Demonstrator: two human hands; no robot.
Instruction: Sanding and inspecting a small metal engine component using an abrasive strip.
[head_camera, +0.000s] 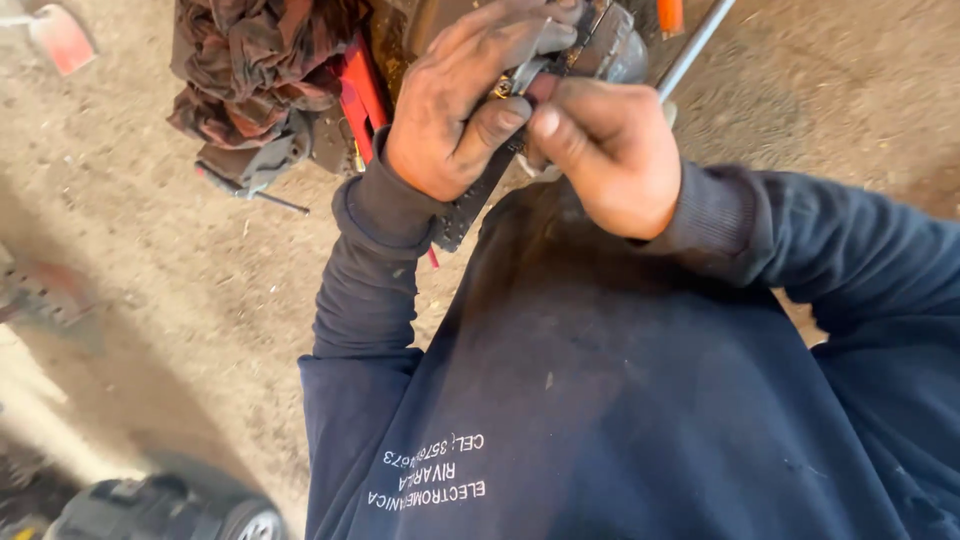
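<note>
1. At the far left, low in the frame, a dark machine (165, 510) with a grey wheel sits on the dirt floor (180, 290); it is blurred and cut off by the edge.
2. Higher on the left, a blurred reddish thing (35, 295) lies on the floor, and a pale red-edged one (60, 35) shows in the top corner. I cannot tell what either is.
3. Left of centre at the top, a grimy dark-red rag (255, 60) is heaped over a grey tool (255, 165) whose thin rod points right and down.
4. Just right of the rag, a red part (362, 95) runs down beside the left wrist.
5. The left hand (455, 110), soiled, is curled shut round a black strip (470, 205): the thumb presses on its near face, the fingers wrap over the top. The strip slants from the hands down to the dark sleeve.
6. Between the two hands, touching both, is a small metal piece (520, 78) at the strip's upper end, up at the top centre of the frame.
7. The right hand (610, 155) is closed, thumb and fingertips pinched on that metal piece, knuckles toward the camera.
8. Behind the hands is a round grey housing (620, 50).
9. Right of it, a grey rod (695, 45) slants up to the edge, with an orange stub (670, 15) beside it.
10. Below it all, a navy sweatshirt (640, 400) fills the lower right.
</note>
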